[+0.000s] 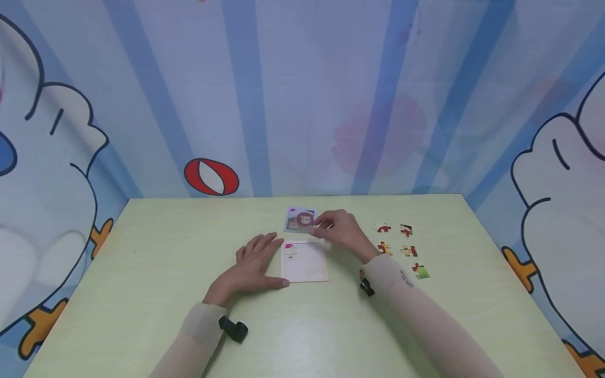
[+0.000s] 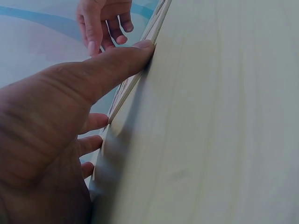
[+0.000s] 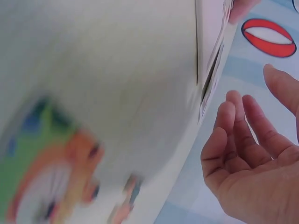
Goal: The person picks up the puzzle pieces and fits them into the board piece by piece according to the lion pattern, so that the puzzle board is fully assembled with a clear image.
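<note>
My left hand (image 1: pixel 252 270) lies along the left side of a square white puzzle board (image 1: pixel 304 265), fingers spread. In the left wrist view its thumb (image 2: pixel 126 58) touches the board's edge, with the fingertips near a corner. One or two puzzle pieces (image 1: pixel 289 251) sit in the board's upper left. Behind the board is a picture card (image 1: pixel 299 220) with a lion on it. Over that card's right edge is my right hand (image 1: pixel 342 231); in the right wrist view this hand (image 3: pixel 252 154) has loosely bent fingers, thumb apart, and nothing between them.
Several loose puzzle pieces (image 1: pixel 408 251) lie in rows on the table (image 1: pixel 156 262) to the right, some partly behind the right sleeve (image 1: pixel 392 273). A patterned cloth wall (image 1: pixel 302 105) stands at the table's back edge and along both sides.
</note>
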